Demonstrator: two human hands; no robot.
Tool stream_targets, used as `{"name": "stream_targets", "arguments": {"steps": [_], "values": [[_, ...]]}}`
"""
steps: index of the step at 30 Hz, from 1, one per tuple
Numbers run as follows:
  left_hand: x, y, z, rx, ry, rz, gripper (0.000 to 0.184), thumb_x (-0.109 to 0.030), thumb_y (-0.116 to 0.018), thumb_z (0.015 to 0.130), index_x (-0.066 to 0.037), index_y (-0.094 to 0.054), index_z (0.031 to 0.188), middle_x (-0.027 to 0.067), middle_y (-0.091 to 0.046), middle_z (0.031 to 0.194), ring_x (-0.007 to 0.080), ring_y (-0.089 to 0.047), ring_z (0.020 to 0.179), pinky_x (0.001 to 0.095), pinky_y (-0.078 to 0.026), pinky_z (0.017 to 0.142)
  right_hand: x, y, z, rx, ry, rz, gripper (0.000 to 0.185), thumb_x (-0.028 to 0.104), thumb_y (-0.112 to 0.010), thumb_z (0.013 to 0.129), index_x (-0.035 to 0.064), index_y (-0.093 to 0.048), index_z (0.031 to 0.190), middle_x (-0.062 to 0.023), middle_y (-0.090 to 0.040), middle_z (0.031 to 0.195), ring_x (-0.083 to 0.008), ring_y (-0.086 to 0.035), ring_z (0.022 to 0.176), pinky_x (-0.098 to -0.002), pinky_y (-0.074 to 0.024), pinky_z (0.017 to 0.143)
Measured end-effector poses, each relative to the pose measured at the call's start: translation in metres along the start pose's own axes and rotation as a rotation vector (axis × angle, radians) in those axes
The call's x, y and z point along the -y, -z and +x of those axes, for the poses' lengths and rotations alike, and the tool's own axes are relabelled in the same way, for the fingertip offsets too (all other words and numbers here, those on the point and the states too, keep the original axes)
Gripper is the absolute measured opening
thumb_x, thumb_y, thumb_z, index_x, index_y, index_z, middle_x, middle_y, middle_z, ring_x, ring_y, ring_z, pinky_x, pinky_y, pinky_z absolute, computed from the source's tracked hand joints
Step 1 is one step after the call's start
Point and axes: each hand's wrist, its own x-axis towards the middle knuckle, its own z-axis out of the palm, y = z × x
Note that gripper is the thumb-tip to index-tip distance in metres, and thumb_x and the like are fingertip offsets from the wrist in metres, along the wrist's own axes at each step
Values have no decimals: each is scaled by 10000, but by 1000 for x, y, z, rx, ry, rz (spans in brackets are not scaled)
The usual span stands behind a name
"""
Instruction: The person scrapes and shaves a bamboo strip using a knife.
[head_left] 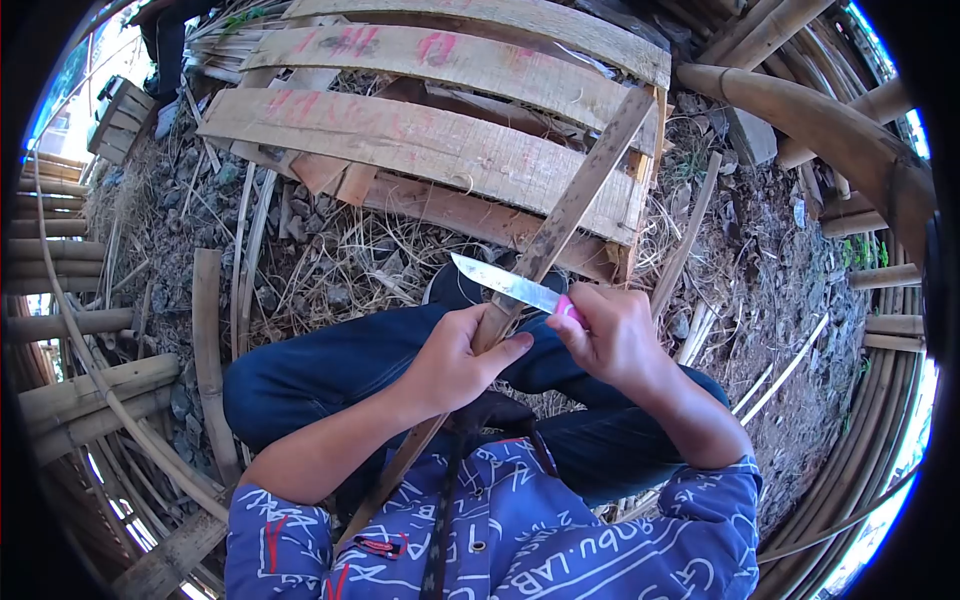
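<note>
A long split bamboo strip (577, 200) runs slantwise from my lap up over a wooden pallet. My left hand (462, 362) is wrapped round its lower part. In my right hand (612, 330) is a knife (505, 282) with a pink handle, mostly covered by my fingers. The blade lies across the strip just above my left hand, its tip pointing left. Whether the edge bites into the bamboo I cannot tell. The strip's lower end passes beneath my left forearm towards my shirt.
The slatted wooden pallet (400, 135) lies ahead of me, its far end resting the strip. Thick bamboo poles (800, 115) stand at the right, and stacked bamboo (95, 395) at the left. Stony ground (770, 300) holds shavings and loose strips. A person's leg (165, 50) shows upper left.
</note>
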Motion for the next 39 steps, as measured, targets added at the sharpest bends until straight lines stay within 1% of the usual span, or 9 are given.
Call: {"name": "stream_targets", "arguments": {"steps": [3, 11, 15, 17, 23, 24, 26, 31, 39], "values": [[7, 4, 3, 4, -95, 92, 180, -180, -652, 883, -19, -572, 872, -48, -464, 587, 33, -381, 512, 245, -298, 449, 2, -4, 0, 25, 6, -34, 339, 325, -628, 873, 52, -506, 715, -111, -529, 586, -334, -568, 517, -414, -428, 454], [15, 2, 4, -22, -134, 84, 163, -145, -560, 912, -22, -535, 1016, 7, -482, 686, 67, -426, 620, 258, -353, 541, 4, -6, 4, -4, -54, -19, 323, 304, -625, 877, 46, -510, 719, -120, -540, 596, -340, -577, 532, -424, -432, 461], [5, -1, 1, -14, -115, 19, 195, -137, -586, 896, -10, -542, 1037, 20, -511, 681, 84, -465, 599, 266, -388, 544, 13, -10, 2, 38, -5, 2, 326, 309, -631, 873, 50, -515, 713, -113, -548, 605, -327, -582, 530, -417, -439, 458], [-3, -3, -3, -20, -148, 246, 211, -124, -615, 877, -1, -555, 1038, 51, -568, 695, 99, -515, 595, 286, -424, 549, 16, -12, 2, 45, -15, -5, 323, 309, -635, 869, 51, -518, 715, -111, -551, 606, -322, -584, 532, -415, -442, 457], [2, -3, 1, -65, -211, 256, 202, -126, -634, 874, 16, -569, 1001, 115, -624, 732, 108, -567, 631, 297, -455, 571, 20, -10, 2, 83, -47, -52, 317, 316, -640, 863, 54, -532, 721, -110, -565, 613, -319, -588, 535, -417, -446, 454], [3, -4, 1, -65, -209, 257, 202, -126, -634, 874, 16, -569, 1001, 115, -624, 732, 108, -567, 631, 297, -455, 571, 19, -10, 2, 88, -43, -63, 320, 321, -638, 864, 55, -533, 721, -110, -570, 614, -319, -589, 534, -419, -447, 454], [5, -6, 1, -76, -267, 191, 110, -89, -571, 898, 11, -562, 944, 15, -511, 641, 72, -439, 594, 282, -378, 539, 20, -9, 2, 90, -45, -76, 323, 327, -635, 865, 58, -533, 716, -109, -570, 609, -316, -589, 530, -420, -446, 451], [13, -5, 3, -159, -294, 260, 132, -88, -540, 921, 22, -549, 993, 38, -519, 644, 83, -441, 590, 281, -388, 542, 20, -12, 4, 108, -87, -146, 347, 359, -627, 867, 71, -528, 700, -103, -565, 587, -307, -589, 517, -416, -437, 439], [11, -5, 3, -212, -322, 316, 146, -90, -534, 931, 30, -551, 1012, 59, -520, 633, 88, -438, 580, 286, -383, 531, 18, -9, 8, 53, -32, -208, 406, 437, -629, 847, 78, -526, 689, -85, -557, 569, -289, -577, 491, -401, -431, 429]]}}
